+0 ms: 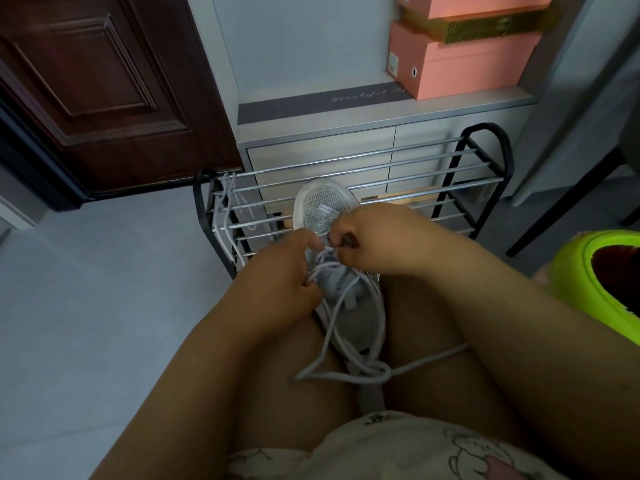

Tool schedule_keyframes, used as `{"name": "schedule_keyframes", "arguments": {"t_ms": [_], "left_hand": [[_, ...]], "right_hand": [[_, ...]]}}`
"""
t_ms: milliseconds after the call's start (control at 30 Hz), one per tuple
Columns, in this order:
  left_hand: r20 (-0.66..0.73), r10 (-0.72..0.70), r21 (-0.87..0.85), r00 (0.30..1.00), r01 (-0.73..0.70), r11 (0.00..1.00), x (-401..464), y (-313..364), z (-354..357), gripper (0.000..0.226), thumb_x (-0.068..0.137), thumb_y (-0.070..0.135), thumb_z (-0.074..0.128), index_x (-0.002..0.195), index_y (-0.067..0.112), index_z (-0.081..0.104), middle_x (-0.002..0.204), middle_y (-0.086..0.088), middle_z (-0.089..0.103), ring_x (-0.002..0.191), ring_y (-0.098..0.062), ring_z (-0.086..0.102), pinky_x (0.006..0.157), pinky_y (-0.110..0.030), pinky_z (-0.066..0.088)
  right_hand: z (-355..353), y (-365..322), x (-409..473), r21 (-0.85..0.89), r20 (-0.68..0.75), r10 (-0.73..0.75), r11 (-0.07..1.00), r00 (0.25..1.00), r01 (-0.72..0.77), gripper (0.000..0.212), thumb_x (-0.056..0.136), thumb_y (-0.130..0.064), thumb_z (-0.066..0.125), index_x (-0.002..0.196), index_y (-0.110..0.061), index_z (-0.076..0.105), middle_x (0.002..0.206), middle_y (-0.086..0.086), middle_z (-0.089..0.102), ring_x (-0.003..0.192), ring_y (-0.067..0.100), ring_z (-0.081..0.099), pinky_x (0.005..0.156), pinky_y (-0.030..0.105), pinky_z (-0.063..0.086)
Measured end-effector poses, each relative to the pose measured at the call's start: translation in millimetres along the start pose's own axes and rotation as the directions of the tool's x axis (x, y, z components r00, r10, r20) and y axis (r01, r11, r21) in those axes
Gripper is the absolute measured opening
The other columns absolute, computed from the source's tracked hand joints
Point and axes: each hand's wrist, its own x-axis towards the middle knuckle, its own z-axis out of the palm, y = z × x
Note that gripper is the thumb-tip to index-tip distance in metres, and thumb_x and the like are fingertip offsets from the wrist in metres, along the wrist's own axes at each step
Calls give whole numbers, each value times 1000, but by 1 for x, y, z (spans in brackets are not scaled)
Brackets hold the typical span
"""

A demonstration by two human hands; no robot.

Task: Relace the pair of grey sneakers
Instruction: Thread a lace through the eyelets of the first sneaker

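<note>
The grey sneaker (341, 271) rests on the person's lap, toe toward the shoe rack (363, 188). The left hand (280, 275) and right hand (367, 237) each pinch the soft, floppy lace (332, 341). It looks light; hold near the tips.

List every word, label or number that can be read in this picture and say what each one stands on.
"Beautiful", in pale script on the long grey mat on the white cabinet top; the script runs on but is cut off by the pink cardboard box.
White sticker on that box's end: too small to read.
Small white tag on the grey mesh sneaker: letters blurred, unreadable.
Gold patterned band between the boxes: its emblem is unreadable.
</note>
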Motion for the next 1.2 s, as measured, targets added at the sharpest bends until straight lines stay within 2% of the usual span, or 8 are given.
{"name": "schedule_keyframes", "arguments": {"t_ms": [167,300,500,700,800,933,1067,1200], "left_hand": [[22,46,-14,999,-46,999,-2,-1,-3,53,77,11,66,119,38,47,62,6,52,59,3,51,50,-15,38],[35,71,-40,997,-69,997,-1,1,-4,68,76,9,65,130,43,43,59,9,49,58,5,52,55,-10,38],[85,54,-52,995,-49,997,2,-3,-4,64,75,15,65,113,59,41,59,14,54,56,4,52,50,-13,38],[134,-10,-102,991,24,995,10,-4,-5,42,73,23,65,103,46,47,59,19,56,51,3,51,48,-16,35],[-12,-88,-181,996,85,980,14,-6,-3,24,80,37,62,101,42,52,63,8,58,54,-1,53,54,-23,38],[-259,-116,-100,959,93,991,27,-6,3,8,86,33,61,93,33,56,66,8,56,60,-4,54,55,-23,39],[-217,-52,-37,975,45,998,39,-7,8,4,88,26,62,91,29,62,72,10,56,64,-3,51,55,-22,37],[-198,-29,12,980,32,999,46,-10,8,7,86,23,64,85,29,60,68,13,51,62,-2,46,54,-22,33]], "right_hand": [[-9,11,-2,165,100,9,986,995,-26,10,77,-30,63,80,-23,57,77,-7,57,73,12,51,66,29,41],[-6,15,-2,296,92,-5,955,996,-22,10,76,-22,65,75,-21,55,68,-8,51,63,3,45,61,26,36],[-5,20,-4,392,99,-12,919,995,-28,15,77,-19,66,73,-26,53,64,-13,47,56,-6,44,52,10,31],[-6,23,-6,492,114,31,867,993,-84,19,76,-15,68,88,-29,63,70,-12,53,60,-4,48,58,13,37],[-8,33,-8,551,-23,162,825,986,-123,13,77,-13,69,86,-23,66,65,-13,54,54,-7,48,53,7,36],[-2,34,-4,514,-146,254,845,956,-146,7,79,-17,69,79,-21,63,63,-13,54,55,-4,48,50,4,33],[4,21,2,432,-213,168,900,963,-61,7,81,-17,67,84,-23,66,62,-14,52,56,-2,47,52,7,32],[6,14,10,214,-184,76,976,980,-36,12,81,-24,66,94,-24,66,75,-12,49,71,9,47,65,24,40]]}}
